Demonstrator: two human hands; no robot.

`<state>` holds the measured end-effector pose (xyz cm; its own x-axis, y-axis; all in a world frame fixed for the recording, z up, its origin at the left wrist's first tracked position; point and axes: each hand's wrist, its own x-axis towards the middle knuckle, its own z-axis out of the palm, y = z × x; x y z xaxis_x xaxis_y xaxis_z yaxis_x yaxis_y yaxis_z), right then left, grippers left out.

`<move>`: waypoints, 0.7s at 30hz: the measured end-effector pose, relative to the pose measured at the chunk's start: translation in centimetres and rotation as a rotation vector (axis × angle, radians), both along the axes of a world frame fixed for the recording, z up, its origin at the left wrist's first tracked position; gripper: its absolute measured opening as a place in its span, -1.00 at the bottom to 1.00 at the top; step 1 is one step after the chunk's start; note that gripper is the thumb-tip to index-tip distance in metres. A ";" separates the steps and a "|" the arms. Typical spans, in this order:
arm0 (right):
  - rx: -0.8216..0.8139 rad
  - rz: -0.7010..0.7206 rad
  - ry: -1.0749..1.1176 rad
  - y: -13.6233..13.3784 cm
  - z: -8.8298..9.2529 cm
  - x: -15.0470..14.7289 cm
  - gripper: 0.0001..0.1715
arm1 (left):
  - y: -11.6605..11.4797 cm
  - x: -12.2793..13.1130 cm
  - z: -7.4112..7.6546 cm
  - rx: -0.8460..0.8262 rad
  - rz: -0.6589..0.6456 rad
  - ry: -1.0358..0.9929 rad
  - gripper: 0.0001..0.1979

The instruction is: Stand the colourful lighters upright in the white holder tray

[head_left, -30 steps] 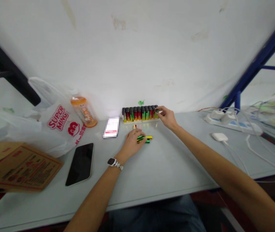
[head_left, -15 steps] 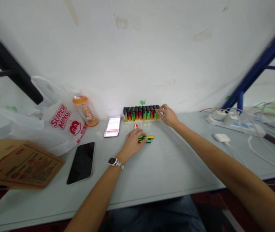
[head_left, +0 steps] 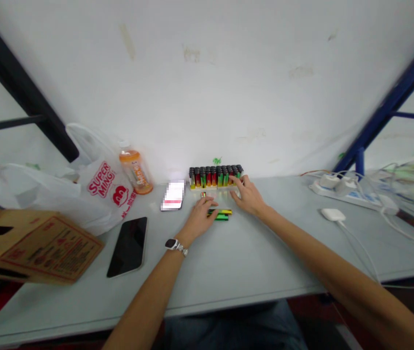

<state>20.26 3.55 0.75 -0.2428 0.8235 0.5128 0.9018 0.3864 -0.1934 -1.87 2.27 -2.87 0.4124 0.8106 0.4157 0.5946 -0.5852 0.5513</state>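
Batteries with black tops and red, green and yellow sides (head_left: 209, 177) stand upright in packed rows against the wall. My right hand (head_left: 250, 196) is at their right end, thumb and forefinger apart, fingertips by the front row; I see nothing held in it. A few loose batteries (head_left: 223, 214), yellow, green and black, lie flat on the table before the rows. My left hand (head_left: 200, 217), with a watch on the wrist, rests beside them with fingers spread, partly covering their left ends. Another small battery (head_left: 203, 194) lies just beyond its fingertips.
On the left are a cardboard box (head_left: 50, 250), a white plastic bag (head_left: 101, 189), an orange drink bottle (head_left: 136, 172) and a dark phone (head_left: 127, 246). A lit phone (head_left: 173, 195) lies near the wall. A power strip (head_left: 356, 194) and white charger (head_left: 333, 215) with cables are right.
My right hand has drawn down and slightly back from the tops of the batteries, and its fingers have parted. The left hand stays beside the loose batteries. The view has shifted slightly.
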 end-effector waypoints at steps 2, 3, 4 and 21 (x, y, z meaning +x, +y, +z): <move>-0.089 0.128 0.057 -0.8 0.0 -1.1 -0.57 | 0.2 -0.1 -0.1 0.003 -0.015 -0.026 -0.78; -0.148 0.189 0.067 -1.0 0.0 -1.6 -0.65 | 0.2 -0.2 -0.1 0.005 -0.019 -0.042 -0.73; -0.208 0.243 0.065 -1.2 0.1 -2.1 -0.70 | 0.3 -0.3 -0.2 0.004 -0.018 -0.058 -0.68; -0.434 0.296 0.720 0.6 1.6 -4.3 -0.86 | 0.8 -0.9 -0.2 -0.035 0.067 -0.188 -0.63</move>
